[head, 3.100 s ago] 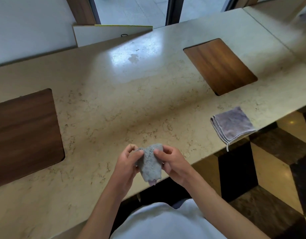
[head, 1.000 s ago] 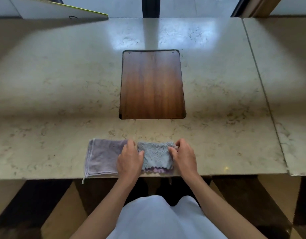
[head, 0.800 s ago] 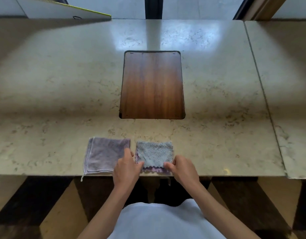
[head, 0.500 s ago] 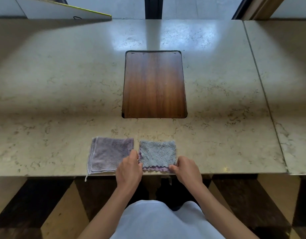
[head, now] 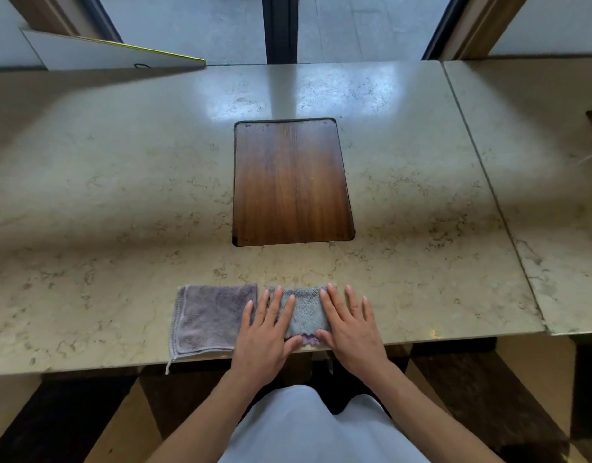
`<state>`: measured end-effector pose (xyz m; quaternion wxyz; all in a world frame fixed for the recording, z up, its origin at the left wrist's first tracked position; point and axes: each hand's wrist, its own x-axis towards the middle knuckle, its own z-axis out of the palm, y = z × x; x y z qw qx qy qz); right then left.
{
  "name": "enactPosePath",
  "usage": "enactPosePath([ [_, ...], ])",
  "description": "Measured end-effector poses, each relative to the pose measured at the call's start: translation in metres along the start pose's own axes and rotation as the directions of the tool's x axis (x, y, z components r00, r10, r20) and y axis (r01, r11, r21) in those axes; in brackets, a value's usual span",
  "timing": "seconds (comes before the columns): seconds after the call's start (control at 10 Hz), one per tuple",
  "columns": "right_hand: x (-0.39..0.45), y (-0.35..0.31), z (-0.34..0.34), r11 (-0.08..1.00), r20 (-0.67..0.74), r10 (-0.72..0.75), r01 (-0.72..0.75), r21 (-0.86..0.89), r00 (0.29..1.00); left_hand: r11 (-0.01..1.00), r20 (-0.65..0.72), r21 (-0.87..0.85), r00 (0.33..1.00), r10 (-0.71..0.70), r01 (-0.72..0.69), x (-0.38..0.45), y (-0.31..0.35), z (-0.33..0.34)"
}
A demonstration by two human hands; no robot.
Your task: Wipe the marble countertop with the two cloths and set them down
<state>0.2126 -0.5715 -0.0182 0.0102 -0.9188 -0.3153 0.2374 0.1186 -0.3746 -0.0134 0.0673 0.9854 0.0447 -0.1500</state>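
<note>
Both hands lie flat, fingers spread, left hand [head: 266, 332] and right hand [head: 349, 329] pressing the folded grey cloth [head: 306, 312] onto the marble countertop [head: 121, 202] near its front edge, the purple cloth [head: 209, 317] lying just beside it.

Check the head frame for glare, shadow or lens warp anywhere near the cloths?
Head view: window glare washes the far marble countertop, beyond the wooden inset panel; soft shadow bands cross mid-counter; wide-angle bends the counter edges; purple cloth, grey cloth and both flat hands, left hand, right hand, are sharp and evenly lit.
</note>
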Motion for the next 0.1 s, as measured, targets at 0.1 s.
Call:
enactPosePath([
  [0.1, 0.0049, -0.0079, -0.0094, 0.996, 0.042, 0.045, -0.048, 0.079, 0.998, 1.0, -0.037, -0.023, 0.999, -0.018, 0.017, -0.0028, 0.0053, -0.0102],
])
